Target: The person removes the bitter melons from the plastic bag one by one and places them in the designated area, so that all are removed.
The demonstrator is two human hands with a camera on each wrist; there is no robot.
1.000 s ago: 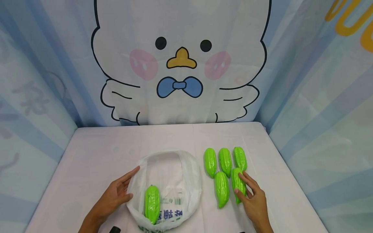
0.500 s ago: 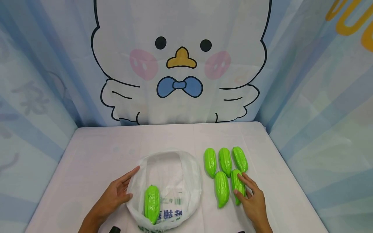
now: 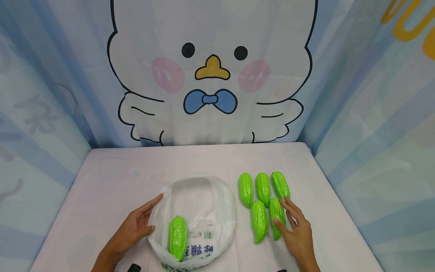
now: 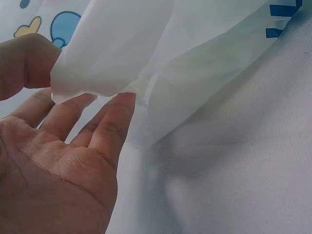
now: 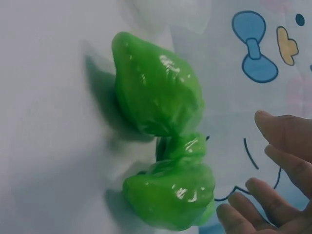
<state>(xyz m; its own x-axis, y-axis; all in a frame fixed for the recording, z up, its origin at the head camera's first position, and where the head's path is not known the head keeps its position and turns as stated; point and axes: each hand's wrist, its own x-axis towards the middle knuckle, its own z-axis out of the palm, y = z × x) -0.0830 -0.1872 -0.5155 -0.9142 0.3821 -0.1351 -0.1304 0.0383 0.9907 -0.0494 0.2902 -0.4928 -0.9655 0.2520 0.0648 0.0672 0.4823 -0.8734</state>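
Note:
In the head view my left hand [image 3: 134,226] holds the left rim of a white plastic bag [image 3: 224,211] that lies wide with its mouth upward. The left wrist view shows the plastic bag [image 4: 117,53] between thumb and fingers. One glossy, bumpy green bitter melon [image 3: 178,238] lies inside, over printed text. My right hand [image 3: 297,232] spreads loosely over the front right bitter melon [image 3: 276,215]; beside it is another bitter melon [image 3: 259,221]. Behind them stand three more in a row. In the right wrist view my right hand [image 5: 273,190] shows a gap from the bitter melons [image 5: 158,87].
The white-covered table [image 3: 112,173] reaches a back curtain [image 3: 210,124] printed with a cartoon chick. Curtains also hang on both sides. A small black object [image 3: 134,268] pokes in at the lower edge beside my left forearm.
My right fingers have loosened and drawn slightly right, off the front right bitter melon. That melon has shifted slightly toward me, and the back right one tilts more. My left hand stays put.

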